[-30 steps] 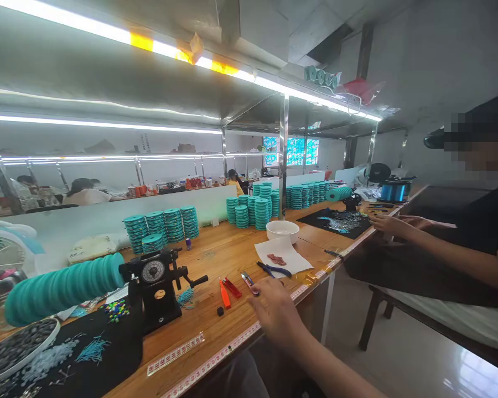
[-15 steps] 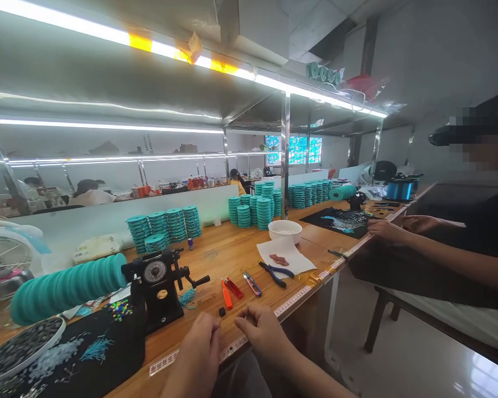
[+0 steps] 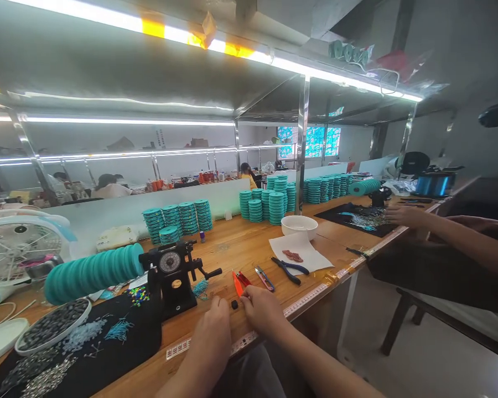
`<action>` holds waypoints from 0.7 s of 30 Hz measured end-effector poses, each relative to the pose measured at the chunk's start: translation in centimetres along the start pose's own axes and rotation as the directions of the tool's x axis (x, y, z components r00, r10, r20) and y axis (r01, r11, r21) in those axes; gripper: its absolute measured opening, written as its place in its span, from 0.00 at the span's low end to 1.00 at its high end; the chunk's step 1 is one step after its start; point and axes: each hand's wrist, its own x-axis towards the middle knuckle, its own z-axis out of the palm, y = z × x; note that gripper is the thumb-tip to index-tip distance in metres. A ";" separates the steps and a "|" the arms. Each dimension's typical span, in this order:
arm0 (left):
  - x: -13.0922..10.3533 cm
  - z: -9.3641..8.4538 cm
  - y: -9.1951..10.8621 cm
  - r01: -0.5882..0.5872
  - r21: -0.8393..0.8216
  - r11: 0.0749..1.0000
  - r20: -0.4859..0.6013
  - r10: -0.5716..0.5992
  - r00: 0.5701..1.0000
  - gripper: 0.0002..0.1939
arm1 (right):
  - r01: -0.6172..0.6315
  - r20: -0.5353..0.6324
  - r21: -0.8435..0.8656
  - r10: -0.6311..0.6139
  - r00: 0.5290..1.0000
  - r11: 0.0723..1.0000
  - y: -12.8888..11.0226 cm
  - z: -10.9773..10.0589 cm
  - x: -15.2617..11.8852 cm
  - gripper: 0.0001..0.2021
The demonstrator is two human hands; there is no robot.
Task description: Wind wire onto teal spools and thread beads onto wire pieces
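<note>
Near the worktop's (image 3: 228,251) front edge, left hand (image 3: 213,326) and right hand (image 3: 264,312) are being held curled, whether pinching cannot be told, beside an orange tool (image 3: 237,283), seemingly light, stiff, best gripped mid-body.

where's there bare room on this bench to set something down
The widest bare patch is wood between the nearer spool stacks, white bowl and orange tool. A smaller one lies between the white sheet and far black mat. The near black mat is crowded, as is the wood around the orange tool and pliers.
</note>
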 end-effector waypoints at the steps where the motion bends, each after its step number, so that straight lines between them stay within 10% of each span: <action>1: -0.1 0.0 0.0 -0.001 -0.001 1.000 -0.003 0.001 1.000 0.18 | -0.002 0.003 -0.008 0.002 1.000 1.000 0.0 0.0 0.0 0.09; 10: -0.8 0.3 -0.4 0.002 -0.111 0.994 -0.106 -0.014 0.994 0.19 | 0.020 -0.022 -0.022 -0.021 1.000 1.000 -0.7 0.4 0.3 0.05; 15: -3.3 0.4 -1.5 -0.138 -0.636 0.759 -0.226 -0.013 0.974 0.10 | 0.192 -0.200 0.266 -0.140 0.970 0.945 -1.2 -1.6 -2.8 0.09; 18: -5.9 0.4 -1.9 -0.174 -0.822 0.542 -0.213 -0.010 0.977 0.11 | 0.182 -0.086 0.829 -0.201 0.976 0.528 -2.4 -2.5 -5.9 0.15; 21: -8.3 0.2 -2.0 -0.178 -0.880 0.439 -0.211 -0.027 0.977 0.15 | -0.242 0.243 0.968 -0.462 0.853 0.061 -3.9 -1.8 -8.3 0.25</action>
